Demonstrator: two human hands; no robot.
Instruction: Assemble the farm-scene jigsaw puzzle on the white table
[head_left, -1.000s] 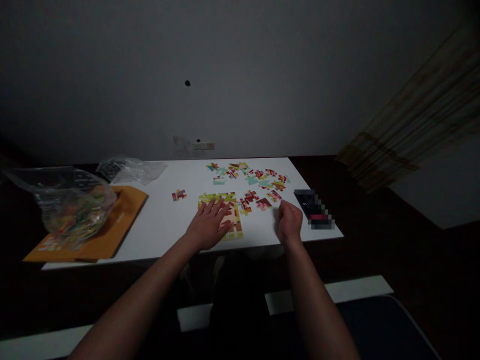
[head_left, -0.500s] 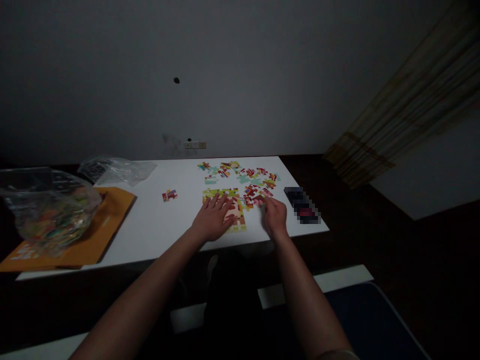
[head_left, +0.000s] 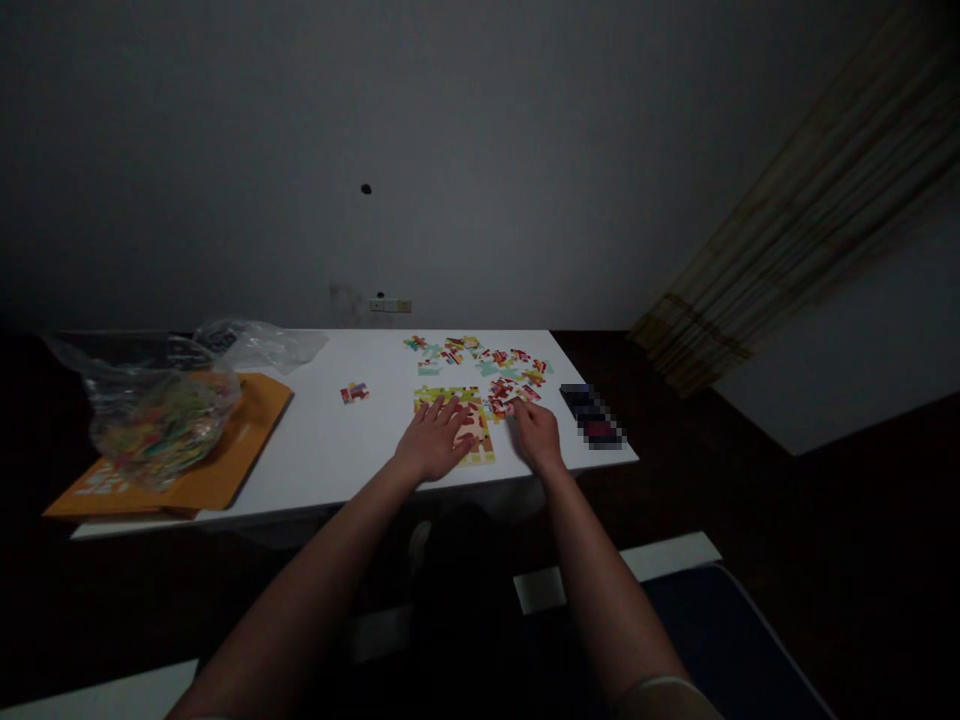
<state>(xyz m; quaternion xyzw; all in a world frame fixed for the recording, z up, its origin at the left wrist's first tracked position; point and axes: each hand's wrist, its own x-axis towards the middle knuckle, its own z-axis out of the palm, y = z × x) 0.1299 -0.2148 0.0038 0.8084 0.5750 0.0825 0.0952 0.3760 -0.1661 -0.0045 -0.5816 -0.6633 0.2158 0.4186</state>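
My left hand lies flat with its fingers spread on a partly joined jigsaw puzzle, covering much of its middle. The puzzle shows yellow-green edges and a pinkish picture. Just right of it, my right hand is closed in a pinch, with what looks like a small puzzle piece at the fingertips, mostly hidden. Loose red and pink puzzle pieces lie directly beyond that hand. More pieces in pale green and other colours are scattered toward the back.
A small joined cluster of pieces sits apart on the white table. At left, a clear plastic bag of colourful pieces rests on an orange envelope; another clear bag lies behind. A dark blurred-out object lies at right.
The view has shifted slightly, bringing the left-side bags further into frame. My right hand has moved a little left, closer to the joined puzzle; my left hand stays flat on it.
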